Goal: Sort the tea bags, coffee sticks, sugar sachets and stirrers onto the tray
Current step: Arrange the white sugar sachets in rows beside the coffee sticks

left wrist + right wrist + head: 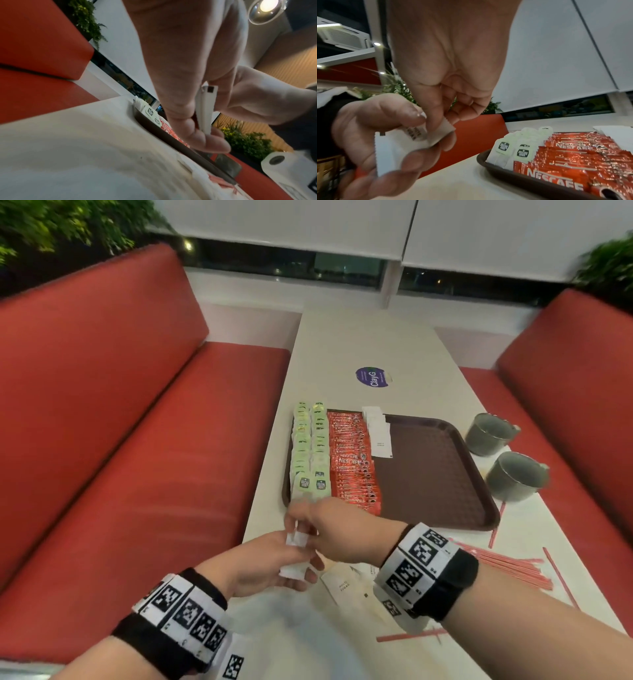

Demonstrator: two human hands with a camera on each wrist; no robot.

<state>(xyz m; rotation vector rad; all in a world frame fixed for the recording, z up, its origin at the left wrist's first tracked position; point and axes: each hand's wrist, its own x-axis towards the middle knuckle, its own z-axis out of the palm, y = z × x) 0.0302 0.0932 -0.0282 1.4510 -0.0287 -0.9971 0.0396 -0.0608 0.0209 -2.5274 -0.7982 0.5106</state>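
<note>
My left hand (291, 559) hovers at the table's near left and grips a small stack of white sugar sachets (296, 541). My right hand (303, 520) pinches the top sachet (441, 132) of that stack between thumb and fingers. In the left wrist view the sachets (205, 108) show edge-on between my left fingers (197, 135). Just beyond my hands lies the brown tray (435, 474). It bears two columns of green tea bags (310, 446), a column of red coffee sticks (352, 460) and a short column of sugar sachets (378, 433).
More loose sugar sachets (346, 587) lie on the table under my right wrist. Red stirrers (507, 566) are scattered at the near right. Two metal cups (489, 433) (517, 475) stand right of the tray. Red bench seats flank the table.
</note>
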